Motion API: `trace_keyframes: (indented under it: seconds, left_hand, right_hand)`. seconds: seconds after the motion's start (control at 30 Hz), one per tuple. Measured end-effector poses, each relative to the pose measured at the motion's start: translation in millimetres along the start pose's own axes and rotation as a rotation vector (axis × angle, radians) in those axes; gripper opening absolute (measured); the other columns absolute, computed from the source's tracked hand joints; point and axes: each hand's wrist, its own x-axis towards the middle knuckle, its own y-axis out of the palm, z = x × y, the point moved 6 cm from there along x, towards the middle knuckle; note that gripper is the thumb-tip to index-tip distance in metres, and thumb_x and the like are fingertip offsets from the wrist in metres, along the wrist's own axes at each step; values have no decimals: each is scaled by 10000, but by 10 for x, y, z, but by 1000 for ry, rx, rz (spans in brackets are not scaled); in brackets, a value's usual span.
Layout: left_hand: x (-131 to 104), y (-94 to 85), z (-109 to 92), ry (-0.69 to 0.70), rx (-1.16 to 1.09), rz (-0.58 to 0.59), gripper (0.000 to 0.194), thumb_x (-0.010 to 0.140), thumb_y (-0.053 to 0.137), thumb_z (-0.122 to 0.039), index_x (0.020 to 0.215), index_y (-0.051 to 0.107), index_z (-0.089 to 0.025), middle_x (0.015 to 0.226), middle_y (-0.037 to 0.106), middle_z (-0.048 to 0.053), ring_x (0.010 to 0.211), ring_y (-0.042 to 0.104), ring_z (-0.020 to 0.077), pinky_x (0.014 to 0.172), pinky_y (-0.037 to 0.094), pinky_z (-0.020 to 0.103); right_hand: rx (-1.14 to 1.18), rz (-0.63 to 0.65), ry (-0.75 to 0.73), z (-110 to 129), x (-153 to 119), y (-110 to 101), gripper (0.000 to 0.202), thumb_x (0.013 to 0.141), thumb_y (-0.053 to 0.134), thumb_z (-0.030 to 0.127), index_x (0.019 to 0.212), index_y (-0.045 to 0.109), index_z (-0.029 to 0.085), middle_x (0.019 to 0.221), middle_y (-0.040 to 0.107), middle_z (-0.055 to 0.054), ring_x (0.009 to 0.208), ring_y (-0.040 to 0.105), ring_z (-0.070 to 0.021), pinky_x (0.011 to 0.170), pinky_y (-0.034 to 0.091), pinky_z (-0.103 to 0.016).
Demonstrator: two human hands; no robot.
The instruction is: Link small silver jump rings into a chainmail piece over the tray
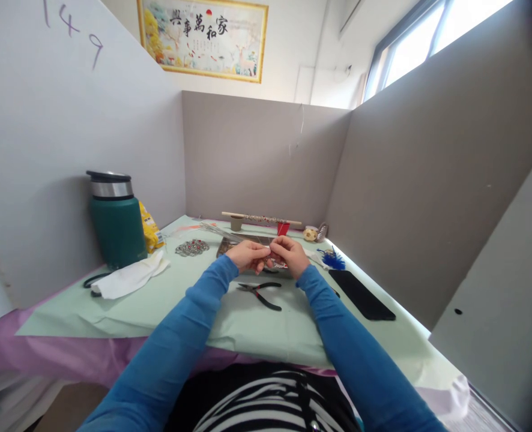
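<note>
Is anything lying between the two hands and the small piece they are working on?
Nothing visible: left hand and right hand both already touch the small piece. The pliers lie nearer the person, apart from them.

A small piece [271, 255], reddish and too small to make out clearly, is pinched between the fingertips of the left hand [247, 255] and the right hand [292, 254]. It sits just above a shallow tray [228, 245] at the middle of the pale green tabletop [189, 303]. Thin silvery wires [218, 231] fan out from it toward the left.
</note>
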Motion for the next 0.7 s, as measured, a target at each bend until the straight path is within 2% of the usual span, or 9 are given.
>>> trace_keyframes:
  seconds: [0.13,0.27,0.47,0.6,0.7]
  left_hand:
    - [6,-22,-2,28,234,-7,323,737,594,-398,678,631,-83,475,569,21,350,444,65,407,333,195]
    - [35,-49,0,46,439,-53,339,780,522,-395,635,612,-102,393,514,-2,345,452,76,425,330,192]
    - [87,-121,15,99,450,-158,331,783,499,-404,633,586,-121,421,517,-4,337,446,78,399,321,193]
    - [59,-174,-3,67,565,-312,268,777,481,-327,648,610,-130,432,531,-5,331,437,85,398,335,205]
    - [16,-150,-79,95,728,-414,263,763,479,-285,585,613,-145,425,533,-5,351,446,87,435,362,210]
  right_hand:
    - [-12,59,-3,-32,5,25,258,713,634,400,677,499,183,478,460,66,411,351,-59,400,253,-200]
    - [-66,22,10,-93,34,9,260,706,632,414,696,516,181,509,481,58,417,364,-60,393,258,-196]
    - [-174,-129,6,-90,46,-70,329,710,588,506,648,512,192,491,442,52,428,358,-80,407,282,-219]
    - [-412,-389,-146,120,-55,-154,382,752,518,535,592,523,188,525,449,19,538,393,-115,506,345,-241]
    - [-483,-405,-244,226,-103,-93,328,765,520,493,656,575,188,565,481,4,574,412,-130,562,364,-255]
